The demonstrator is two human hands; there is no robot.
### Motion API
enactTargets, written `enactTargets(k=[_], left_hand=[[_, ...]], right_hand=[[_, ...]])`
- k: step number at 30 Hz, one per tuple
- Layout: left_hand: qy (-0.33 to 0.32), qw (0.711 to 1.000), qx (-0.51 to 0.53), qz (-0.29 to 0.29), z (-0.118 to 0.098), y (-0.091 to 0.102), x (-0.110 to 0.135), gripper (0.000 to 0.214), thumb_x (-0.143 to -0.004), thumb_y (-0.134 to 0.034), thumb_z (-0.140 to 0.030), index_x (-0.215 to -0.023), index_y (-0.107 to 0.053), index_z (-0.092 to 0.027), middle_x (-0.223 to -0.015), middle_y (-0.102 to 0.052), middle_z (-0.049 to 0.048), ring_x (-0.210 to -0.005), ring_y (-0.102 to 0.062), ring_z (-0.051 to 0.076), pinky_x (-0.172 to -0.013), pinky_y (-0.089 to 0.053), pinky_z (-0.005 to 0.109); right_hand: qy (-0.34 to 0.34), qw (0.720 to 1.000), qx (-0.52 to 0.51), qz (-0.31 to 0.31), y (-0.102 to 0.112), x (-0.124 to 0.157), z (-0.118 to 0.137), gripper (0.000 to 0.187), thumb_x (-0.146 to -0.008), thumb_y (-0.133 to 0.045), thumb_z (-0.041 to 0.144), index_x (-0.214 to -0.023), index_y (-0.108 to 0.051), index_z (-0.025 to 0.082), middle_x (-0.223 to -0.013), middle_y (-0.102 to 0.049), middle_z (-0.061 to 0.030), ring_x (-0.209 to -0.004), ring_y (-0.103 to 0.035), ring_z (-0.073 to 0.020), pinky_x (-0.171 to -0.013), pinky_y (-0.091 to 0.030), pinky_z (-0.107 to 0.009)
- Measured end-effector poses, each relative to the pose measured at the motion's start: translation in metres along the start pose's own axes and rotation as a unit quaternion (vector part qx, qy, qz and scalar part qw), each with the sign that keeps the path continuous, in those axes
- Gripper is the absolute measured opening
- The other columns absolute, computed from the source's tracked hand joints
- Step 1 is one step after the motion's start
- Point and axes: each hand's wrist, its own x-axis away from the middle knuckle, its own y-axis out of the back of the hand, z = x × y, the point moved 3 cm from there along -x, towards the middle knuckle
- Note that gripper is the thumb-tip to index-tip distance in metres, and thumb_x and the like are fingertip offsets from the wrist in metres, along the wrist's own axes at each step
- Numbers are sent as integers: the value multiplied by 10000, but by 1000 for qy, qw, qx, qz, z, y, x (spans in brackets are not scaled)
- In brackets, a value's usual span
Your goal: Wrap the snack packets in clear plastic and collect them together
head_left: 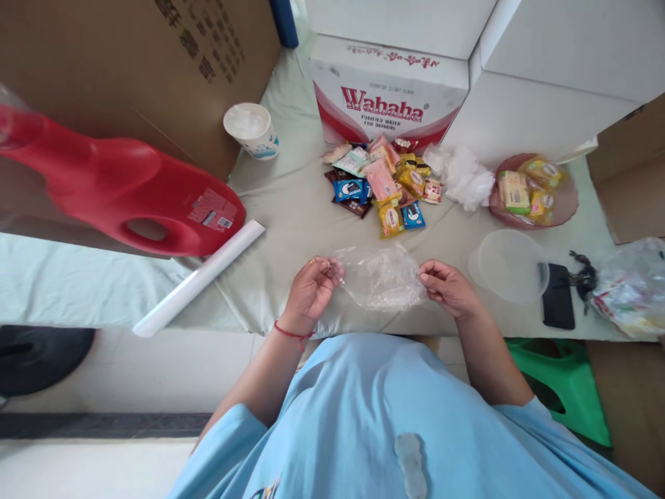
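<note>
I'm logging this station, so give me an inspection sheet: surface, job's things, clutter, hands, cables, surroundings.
Surface: pale green cloth, wrinkled.
Job's things: clear bag, crinkled; wrapped snacks beyond it; pink bowl of packs at right.
Clutter: red jug, white roll, paper cup at left; clear tub, black phone, stuffed plastic bag at right.
Hands: left hand and right hand each pinch the clear bag.
Cables: nothing seen.
Surroundings: Wahaha carton behind the snacks; brown carton at left; green plastic piece below, right.
</note>
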Motion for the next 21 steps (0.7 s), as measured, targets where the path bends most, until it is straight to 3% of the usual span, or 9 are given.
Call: enactTargets(k=[3, 6, 10, 12, 14, 16, 18, 20, 21], left_hand=[[-1, 999, 13, -31, -4, 5, -6, 273, -552, -679, 5, -759, -631, -167, -798, -635, 6, -652, -532, 65, -627, -481, 176], [-2, 1000, -8, -21, -9, 5, -6, 334, -522, -610, -3, -811, -655, -164, -802, -619, 16, -602, -462, 64, -545, -397, 171], [9, 997, -42, 62, -10, -6, 7, 259, -649, -641, -202, -902, -689, -169, -889, -617, 55, -608, -419, 95, -533, -363, 220], [-19, 988, -120, 100, -9, -14, 15, 313, -724, -692, -346, -994, -705, -188, -965, -617, 55, -635, -414, 110, -560, -372, 238], [-88, 953, -265, 119, -8, -22, 21, 449, -663, -817, -365, -1078, -718, -225, -1045, -619, 45, -698, -440, 128, -624, -399, 246], [-156, 893, -404, 118, -4, -28, 23, 536, -563, -902, -279, -1073, -742, -248, -1060, -614, 42, -776, -481, 161, -700, -420, 262], [-182, 855, -476, 96, 1, -29, 22, 348, -594, -895, -261, -914, -761, -236, -921, -596, 34, -782, -492, 187, -705, -400, 274], [-180, 855, -481, 74, 5, -24, 17, 148, -719, -828, -306, -719, -711, -217, -745, -539, 16, -717, -471, 182, -665, -358, 276], [-173, 863, -469, 70, 7, -21, 15, 203, -770, -795, -337, -662, -678, -209, -688, -514, 7, -687, -456, 171, -648, -341, 274]], right_hand=[[13, 1000, 15, -4, 2, 0, -1, 406, -682, -939, 497, -821, -694, 205, -684, -511, 52, -517, -308, -51, -435, -226, -209], [36, 998, 45, -15, 5, 0, -3, 395, -703, -921, 508, -825, -704, 201, -692, -534, 42, -539, -354, -67, -454, -279, -219], [45, 997, 56, -21, 6, 1, -6, 384, -718, -908, 512, -824, -704, 205, -698, -535, 42, -553, -379, -76, -472, -311, -222], [44, 997, 51, -24, 6, 1, -6, 385, -718, -907, 515, -822, -698, 210, -686, -520, 47, -545, -372, -75, -468, -300, -221], [43, 998, 49, -27, 4, 1, -5, 388, -718, -906, 523, -822, -693, 216, -672, -508, 51, -537, -361, -76, -465, -289, -224], [41, 998, 47, -25, 2, 1, -3, 396, -713, -907, 529, -817, -686, 218, -660, -500, 53, -532, -348, -76, -462, -277, -228], [42, 998, 43, -20, 1, 1, -3, 397, -713, -910, 524, -818, -683, 215, -655, -496, 55, -526, -338, -73, -462, -267, -231], [44, 998, 39, -13, 1, 2, -3, 393, -721, -909, 517, -823, -683, 212, -653, -496, 57, -519, -338, -70, -465, -259, -233], [44, 998, 38, -11, 2, 2, -4, 392, -725, -907, 516, -825, -683, 211, -654, -498, 58, -517, -340, -68, -467, -257, -234]])
